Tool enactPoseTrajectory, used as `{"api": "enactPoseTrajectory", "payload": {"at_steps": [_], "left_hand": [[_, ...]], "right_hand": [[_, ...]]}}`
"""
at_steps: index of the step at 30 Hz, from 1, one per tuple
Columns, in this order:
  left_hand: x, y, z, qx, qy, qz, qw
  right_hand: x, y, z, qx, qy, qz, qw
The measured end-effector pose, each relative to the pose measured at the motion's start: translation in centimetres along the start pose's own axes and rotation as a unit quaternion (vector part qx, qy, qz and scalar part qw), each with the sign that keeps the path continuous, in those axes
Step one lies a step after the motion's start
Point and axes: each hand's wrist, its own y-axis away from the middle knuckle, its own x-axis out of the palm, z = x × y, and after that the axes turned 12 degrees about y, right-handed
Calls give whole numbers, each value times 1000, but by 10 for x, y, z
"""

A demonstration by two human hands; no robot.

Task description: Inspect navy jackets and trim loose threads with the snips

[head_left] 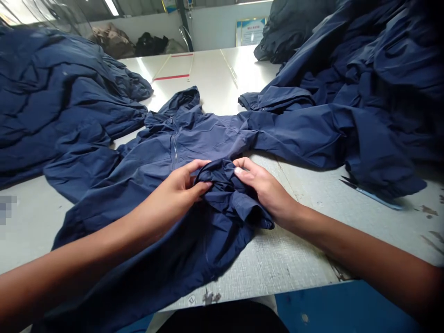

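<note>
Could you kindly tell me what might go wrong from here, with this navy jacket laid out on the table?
The scissors lie right beside the heap of navy fabric, so the cloth could perhaps snag or get nicked if dragged across them. The navy zip jacket also hangs over the table's near edge, so it might slide off while the left hand and right hand work its bunched fabric.
</note>
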Motion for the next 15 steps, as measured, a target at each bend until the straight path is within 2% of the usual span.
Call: {"api": "enactPoseTrajectory", "payload": {"at_steps": [2, 4, 6, 8, 10, 12, 15], "left_hand": [[3, 4, -1, -37, 103, -41, 993], [4, 7, -2, -59, 171, -89, 979], [5, 10, -2, -60, 212, -137, 966], [6, 13, -1, -43, 231, -166, 958], [6, 14, 1, -22, 233, -160, 959], [6, 16, 6, 0, 215, -126, 969], [8, 20, 15, 27, 109, -77, 991]], "right_hand": [[2, 2, -2, -17, 40, 27, 999], [3, 1, -4, -42, 135, 25, 990], [1, -1, -7, -66, 246, 5, 967], [-1, -5, -10, -74, 304, 4, 950], [-3, -9, -11, -64, 286, 26, 956], [-5, -11, -11, -55, 237, 52, 968], [-5, -10, -10, -44, 186, 68, 979]]}}
